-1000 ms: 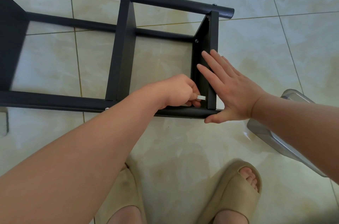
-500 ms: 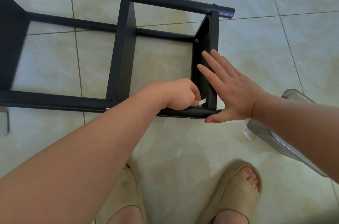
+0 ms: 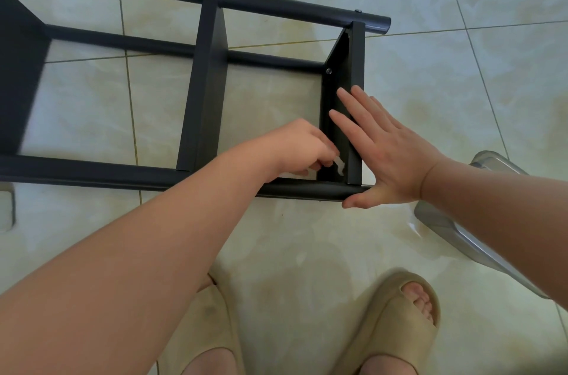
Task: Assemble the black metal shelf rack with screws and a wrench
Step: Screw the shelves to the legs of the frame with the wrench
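The black metal shelf rack (image 3: pixel 203 116) lies on its side on the tiled floor, with round posts and flat shelf panels between them. My right hand (image 3: pixel 384 147) lies flat with straight fingers against the end shelf panel (image 3: pixel 356 73), thumb by the near post's end. Inside the near corner, my left hand (image 3: pixel 302 148) pinches a small silver wrench (image 3: pixel 339 164) at the joint of panel and post. A screw head (image 3: pixel 329 71) shows at the panel's far corner.
A clear plastic container (image 3: pixel 455 227) sits on the floor to the right, partly under my right forearm. My feet in beige slippers (image 3: pixel 396 322) stand just below the rack. A pale object (image 3: pixel 6 205) lies at the left edge.
My left hand has swung the wrench upward and slightly right inside the corner. My right hand has stayed flat on the end panel, and the rack has not moved.
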The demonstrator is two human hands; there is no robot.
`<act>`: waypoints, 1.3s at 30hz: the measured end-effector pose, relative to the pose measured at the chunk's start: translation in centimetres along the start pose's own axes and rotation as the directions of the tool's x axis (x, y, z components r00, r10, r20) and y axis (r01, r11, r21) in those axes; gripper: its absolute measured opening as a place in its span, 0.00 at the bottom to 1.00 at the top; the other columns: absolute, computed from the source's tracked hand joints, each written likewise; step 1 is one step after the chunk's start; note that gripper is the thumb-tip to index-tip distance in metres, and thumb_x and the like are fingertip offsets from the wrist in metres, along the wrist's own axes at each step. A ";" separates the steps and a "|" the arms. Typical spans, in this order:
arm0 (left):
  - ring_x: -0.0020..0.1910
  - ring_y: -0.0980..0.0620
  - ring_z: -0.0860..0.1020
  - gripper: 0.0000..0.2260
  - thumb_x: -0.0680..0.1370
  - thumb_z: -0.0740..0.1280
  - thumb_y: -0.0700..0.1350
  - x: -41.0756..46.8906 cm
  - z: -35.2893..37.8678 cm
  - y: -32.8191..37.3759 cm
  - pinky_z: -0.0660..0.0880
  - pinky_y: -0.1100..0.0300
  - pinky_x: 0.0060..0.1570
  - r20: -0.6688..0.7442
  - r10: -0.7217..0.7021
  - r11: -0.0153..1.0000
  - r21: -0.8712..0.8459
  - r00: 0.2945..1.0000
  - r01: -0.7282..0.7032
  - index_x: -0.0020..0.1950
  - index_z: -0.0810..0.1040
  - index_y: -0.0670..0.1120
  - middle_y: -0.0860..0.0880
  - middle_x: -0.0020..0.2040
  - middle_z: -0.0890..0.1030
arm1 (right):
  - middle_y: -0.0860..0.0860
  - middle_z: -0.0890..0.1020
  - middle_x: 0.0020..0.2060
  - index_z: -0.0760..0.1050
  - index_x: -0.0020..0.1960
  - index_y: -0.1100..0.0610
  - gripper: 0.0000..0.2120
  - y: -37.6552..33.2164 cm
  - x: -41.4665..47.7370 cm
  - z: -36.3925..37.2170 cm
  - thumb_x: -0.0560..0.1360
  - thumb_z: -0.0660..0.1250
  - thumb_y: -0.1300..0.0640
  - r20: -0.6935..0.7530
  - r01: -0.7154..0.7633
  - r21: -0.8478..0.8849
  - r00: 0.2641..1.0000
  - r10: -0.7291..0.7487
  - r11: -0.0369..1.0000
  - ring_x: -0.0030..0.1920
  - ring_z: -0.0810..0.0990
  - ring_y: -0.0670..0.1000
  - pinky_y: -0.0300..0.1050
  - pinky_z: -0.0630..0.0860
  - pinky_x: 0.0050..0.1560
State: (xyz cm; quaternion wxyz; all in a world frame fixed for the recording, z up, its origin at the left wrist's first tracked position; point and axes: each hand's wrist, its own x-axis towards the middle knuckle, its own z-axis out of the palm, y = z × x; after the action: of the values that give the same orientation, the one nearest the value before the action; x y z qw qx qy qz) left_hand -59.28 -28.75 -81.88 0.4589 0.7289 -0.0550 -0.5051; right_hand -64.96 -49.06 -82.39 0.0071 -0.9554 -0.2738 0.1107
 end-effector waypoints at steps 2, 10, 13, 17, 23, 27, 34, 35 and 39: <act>0.42 0.55 0.82 0.02 0.79 0.68 0.44 0.2 0.3 0.2 0.79 0.57 0.48 0.009 -0.092 0.979 -0.184 0.996 0.092 0.48 0.79 0.48 0.52 0.40 0.83 | 0.64 0.48 0.81 0.53 0.80 0.66 0.61 0.0 0.0 0.0 0.68 0.53 0.18 -0.009 0.003 0.003 1.000 -0.003 1.000 0.81 0.45 0.66 0.65 0.54 0.78; 0.36 0.58 0.82 0.07 0.78 0.70 0.45 0.7 1.3 0.8 0.74 0.61 0.42 -0.109 -0.185 0.947 -0.287 0.977 0.148 0.56 0.78 0.50 0.53 0.39 0.85 | 0.65 0.49 0.80 0.55 0.80 0.67 0.61 -0.1 0.0 -0.2 0.67 0.54 0.18 -0.012 0.002 0.007 1.000 -0.002 1.000 0.80 0.46 0.67 0.67 0.55 0.78; 0.37 0.59 0.82 0.08 0.79 0.69 0.46 0.6 1.3 0.9 0.74 0.61 0.43 -0.128 -0.183 0.935 -0.329 0.975 0.133 0.58 0.79 0.50 0.54 0.40 0.85 | 0.65 0.49 0.80 0.55 0.80 0.67 0.61 -0.1 0.0 -0.1 0.67 0.54 0.19 -0.011 0.004 0.007 1.000 -0.004 1.000 0.80 0.46 0.67 0.67 0.55 0.78; 0.39 0.57 0.82 0.07 0.81 0.67 0.47 0.4 1.2 0.9 0.74 0.59 0.45 -0.096 -0.194 0.927 -0.343 0.976 0.150 0.58 0.79 0.50 0.55 0.37 0.85 | 0.65 0.49 0.80 0.54 0.80 0.67 0.61 -0.1 0.0 -0.1 0.67 0.54 0.19 -0.006 0.002 0.003 1.000 -0.002 1.000 0.81 0.46 0.66 0.67 0.55 0.77; 0.41 0.56 0.81 0.04 0.80 0.68 0.49 0.3 1.3 0.8 0.72 0.57 0.44 -0.077 -0.182 0.952 -0.264 0.980 0.155 0.54 0.77 0.53 0.56 0.36 0.85 | 0.65 0.48 0.80 0.54 0.80 0.67 0.61 -0.2 0.0 -0.2 0.67 0.54 0.19 0.002 -0.005 0.005 1.000 0.005 1.000 0.81 0.45 0.66 0.66 0.55 0.78; 0.42 0.56 0.80 0.02 0.80 0.68 0.49 0.6 1.3 0.7 0.73 0.56 0.47 -0.085 -0.193 0.944 -0.287 0.978 0.161 0.48 0.77 0.53 0.57 0.36 0.85 | 0.65 0.48 0.80 0.54 0.80 0.67 0.61 -0.2 0.0 -0.2 0.67 0.55 0.19 0.001 -0.004 0.002 1.000 0.004 1.000 0.81 0.45 0.66 0.65 0.54 0.78; 0.42 0.58 0.81 0.04 0.81 0.66 0.47 0.6 1.4 0.9 0.73 0.57 0.45 -0.059 -0.212 0.940 -0.286 0.976 0.187 0.51 0.78 0.49 0.57 0.33 0.84 | 0.65 0.48 0.80 0.54 0.80 0.67 0.61 -0.1 0.1 -0.1 0.67 0.54 0.18 -0.002 -0.002 0.008 1.000 0.002 1.000 0.81 0.45 0.66 0.66 0.54 0.78; 0.42 0.58 0.81 0.04 0.81 0.65 0.47 0.6 1.4 0.9 0.73 0.58 0.45 -0.057 -0.205 0.942 -0.281 0.977 0.182 0.51 0.78 0.49 0.57 0.33 0.84 | 0.65 0.48 0.80 0.54 0.80 0.67 0.61 -0.1 0.1 -0.1 0.68 0.53 0.18 -0.003 -0.002 0.008 1.000 0.002 1.000 0.81 0.45 0.66 0.66 0.54 0.78; 0.43 0.58 0.81 0.03 0.82 0.64 0.47 0.5 1.4 0.9 0.73 0.58 0.46 -0.043 -0.190 0.947 -0.273 0.981 0.171 0.51 0.76 0.49 0.57 0.32 0.84 | 0.65 0.48 0.80 0.53 0.80 0.67 0.61 0.0 0.0 0.0 0.67 0.54 0.18 -0.007 0.002 0.007 1.000 -0.002 1.000 0.81 0.45 0.66 0.66 0.54 0.78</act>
State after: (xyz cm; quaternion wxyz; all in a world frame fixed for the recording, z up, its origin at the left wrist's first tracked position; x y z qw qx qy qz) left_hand -59.82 -30.42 -81.62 0.5066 0.6791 0.0964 -0.5224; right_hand -64.98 -49.02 -82.42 0.0115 -0.9554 -0.2744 0.1085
